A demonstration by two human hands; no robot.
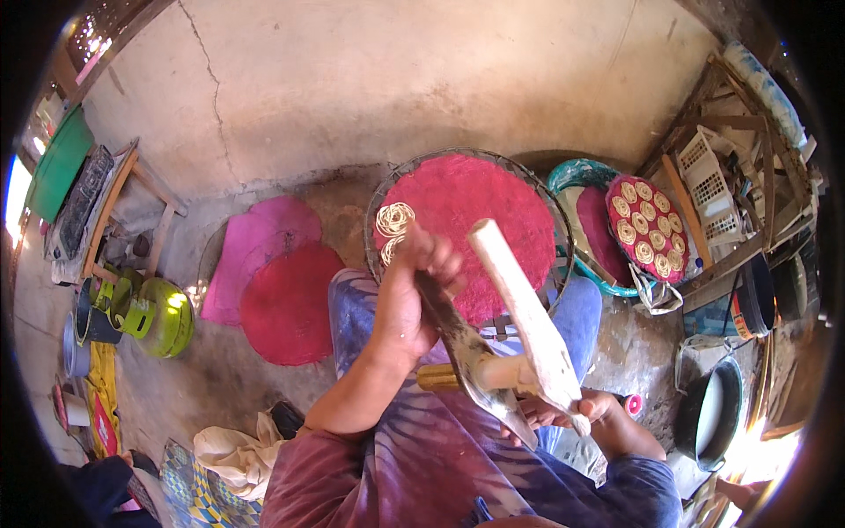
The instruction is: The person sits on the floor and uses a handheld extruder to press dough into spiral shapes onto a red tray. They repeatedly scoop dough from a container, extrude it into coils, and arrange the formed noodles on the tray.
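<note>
Two hands are holding a wooden tool [503, 373] above the lap.

Left hand [412, 280] is clenching the far end of the dark bar [444, 317], fingers curled; right hand [612, 422] is grasping the near end of the pale bar [519, 308], some of its fingers being hidden behind the wood. A brass-coloured cylinder [437, 377] is jutting left from the tool. Beyond, noodle coils [395, 219] are lying at the left edge of a red cloth [475, 211] covering a round rack [569, 224]. Far right, more coils [644, 191] are resting on a round red tray [635, 207] overlapping a teal basin [572, 172].
</note>
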